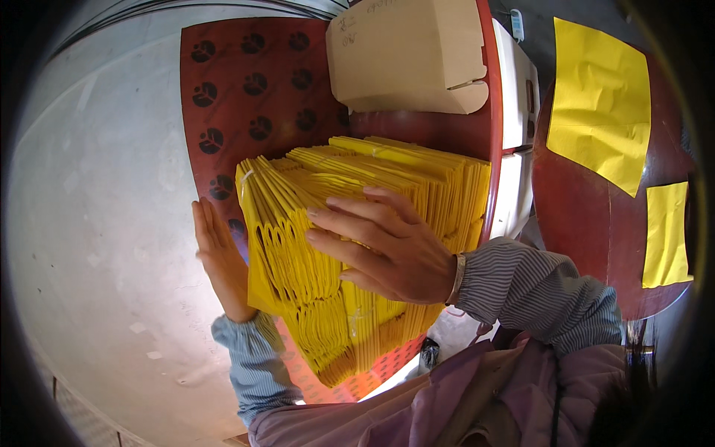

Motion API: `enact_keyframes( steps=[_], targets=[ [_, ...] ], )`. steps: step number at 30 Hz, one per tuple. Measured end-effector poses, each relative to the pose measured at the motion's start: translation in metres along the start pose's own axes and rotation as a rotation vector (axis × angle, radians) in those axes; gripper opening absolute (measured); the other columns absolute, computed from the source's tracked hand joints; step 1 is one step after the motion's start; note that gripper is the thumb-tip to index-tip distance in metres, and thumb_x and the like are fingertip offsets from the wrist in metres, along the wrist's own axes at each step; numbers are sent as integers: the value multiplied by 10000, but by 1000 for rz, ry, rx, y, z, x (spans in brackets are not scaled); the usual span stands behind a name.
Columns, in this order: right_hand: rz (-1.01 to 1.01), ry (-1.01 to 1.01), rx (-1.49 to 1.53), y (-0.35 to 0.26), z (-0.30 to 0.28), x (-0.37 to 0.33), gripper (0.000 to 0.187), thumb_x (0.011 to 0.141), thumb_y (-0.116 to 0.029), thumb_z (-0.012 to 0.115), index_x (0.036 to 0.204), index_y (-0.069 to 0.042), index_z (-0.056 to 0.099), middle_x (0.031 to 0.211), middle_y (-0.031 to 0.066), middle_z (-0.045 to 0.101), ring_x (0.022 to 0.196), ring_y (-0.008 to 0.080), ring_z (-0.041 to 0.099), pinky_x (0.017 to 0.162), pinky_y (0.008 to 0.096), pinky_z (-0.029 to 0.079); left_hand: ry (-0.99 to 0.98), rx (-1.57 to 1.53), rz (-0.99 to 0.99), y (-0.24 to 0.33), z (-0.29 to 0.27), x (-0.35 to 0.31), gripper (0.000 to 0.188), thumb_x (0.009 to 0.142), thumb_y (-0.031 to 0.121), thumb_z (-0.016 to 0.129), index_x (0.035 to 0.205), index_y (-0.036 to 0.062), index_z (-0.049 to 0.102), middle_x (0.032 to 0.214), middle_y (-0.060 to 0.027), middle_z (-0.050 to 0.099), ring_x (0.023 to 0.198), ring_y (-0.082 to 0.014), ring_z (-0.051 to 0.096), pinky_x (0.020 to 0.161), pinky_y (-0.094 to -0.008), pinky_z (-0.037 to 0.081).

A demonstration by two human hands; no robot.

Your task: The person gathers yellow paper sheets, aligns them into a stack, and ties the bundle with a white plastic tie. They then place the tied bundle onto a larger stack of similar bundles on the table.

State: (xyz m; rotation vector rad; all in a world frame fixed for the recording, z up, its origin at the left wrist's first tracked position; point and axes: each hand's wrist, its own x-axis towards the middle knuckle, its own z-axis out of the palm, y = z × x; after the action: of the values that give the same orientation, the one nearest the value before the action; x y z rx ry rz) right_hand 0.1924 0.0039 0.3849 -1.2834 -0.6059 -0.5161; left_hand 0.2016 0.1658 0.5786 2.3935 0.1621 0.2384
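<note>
A large stack of yellow folded pieces (pixel 439 179), paper-like or cloth-like, stands in front of me in tightly packed layers. Its nearer left part fans out, and the folded edges there form rows of loops. Thin white ties show on some of the bundles. My right hand (pixel 406 253) lies across the top of the stack with its fingers stretched out. Along the stack's left side my left hand (pixel 223 261) is held upright, fingers straight; its palm faces the stack, and whether it touches is hard to tell.
Behind the stack, an open cardboard box (pixel 406 56) rests on the red patterned table covering (pixel 253 104). A pale wall or panel (pixel 97 223) runs along the left. On the right, a dark red round table (pixel 581 231) carries a yellow sheet (pixel 599 104) and a smaller yellow piece (pixel 665 235).
</note>
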Motion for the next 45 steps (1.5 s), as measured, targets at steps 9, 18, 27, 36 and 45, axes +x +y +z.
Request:
enact_keyframes(
  steps=[9, 18, 27, 36, 45],
  targets=[
    [-85, -5, 18, -12, -10, 29, 716, 915, -359, 718, 1528, -83, 472, 1568, 141, 469, 1414, 317, 476, 1192, 533, 346, -285, -483, -262, -29, 10, -4, 645, 1155, 436, 299, 1657, 71, 127, 1623, -157, 371, 1455, -287, 458, 1194, -399, 418],
    [-20, -137, -71, -28, 1, 52, 732, 928, -352, 705, 1546, -51, 452, 1515, 161, 526, 1388, 360, 486, 1193, 525, 340, -398, -648, -379, -63, -18, 8, 590, 1166, 413, 261, 1643, 67, 238, 1602, -156, 417, 1462, -257, 457, 1213, -378, 387],
    [113, -152, -142, -43, -5, 66, 581, 1024, -350, 596, 1528, -85, 479, 1485, 181, 547, 1361, 377, 496, 1161, 471, 375, -139, 229, 94, -32, -65, -3, 627, 1134, 396, 399, 1618, 7, 312, 1631, -181, 402, 1529, -264, 363, 1252, -376, 292],
    [377, -144, -254, -77, -104, -88, 311, 1081, -157, 562, 1335, 7, 636, 1253, 204, 678, 1161, 299, 664, 1025, 378, 497, 249, 320, 294, -36, -179, -192, 501, 1101, 217, 495, 1571, 48, 456, 1659, -173, 366, 1585, -294, 262, 1255, -434, 278],
    [1146, -192, -780, -166, -191, -483, 298, 962, -337, 668, 1086, -84, 765, 867, 201, 738, 844, 369, 750, 747, 451, 569, 753, -40, -246, -152, -214, -363, 274, 1077, 160, 579, 1249, -15, 702, 1262, -105, 701, 1205, -200, 625, 1075, -359, 473]
  ],
)
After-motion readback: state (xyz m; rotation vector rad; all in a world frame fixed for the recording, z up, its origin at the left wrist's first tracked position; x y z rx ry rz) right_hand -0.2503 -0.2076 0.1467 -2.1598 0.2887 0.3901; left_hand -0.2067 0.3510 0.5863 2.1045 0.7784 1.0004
